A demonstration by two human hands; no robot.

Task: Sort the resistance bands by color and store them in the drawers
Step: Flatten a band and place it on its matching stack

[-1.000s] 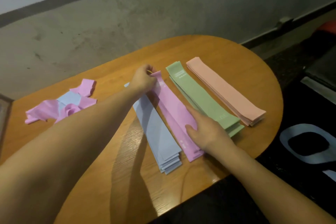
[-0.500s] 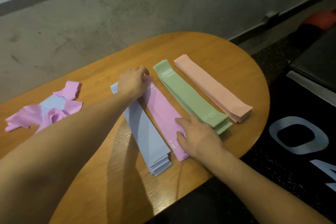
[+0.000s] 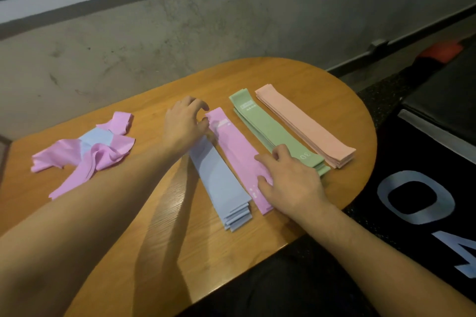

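The wooden surface fills the middle of the view, rounded at its far right end, with a grey concrete wall behind it and a dark floor mat with pale lettering off to its right.

Take the pink stack as the marker: it lies flat and straight on the surface, running from far-left to near-right. Just left of it, nearly touching along the long edge, is the blue stack, its near ends fanned out a little. Just right of the pink stack sits the green stack, with "30" printed near its close end, and beyond that, furthest right, the peach stack. Well to the left of the pink stack lies a loose heap of crumpled bands, mostly pink with one blue piece in the middle.

Now the hands. The left hand is at the far end of the pink stack, fingers curled, thumb touching the band's left edge; whether it is a true grip I cannot tell. The right hand lies on the near end of the pink stack, fingers laid fairly flat and pressing it down, knuckles brushing against the green stack.
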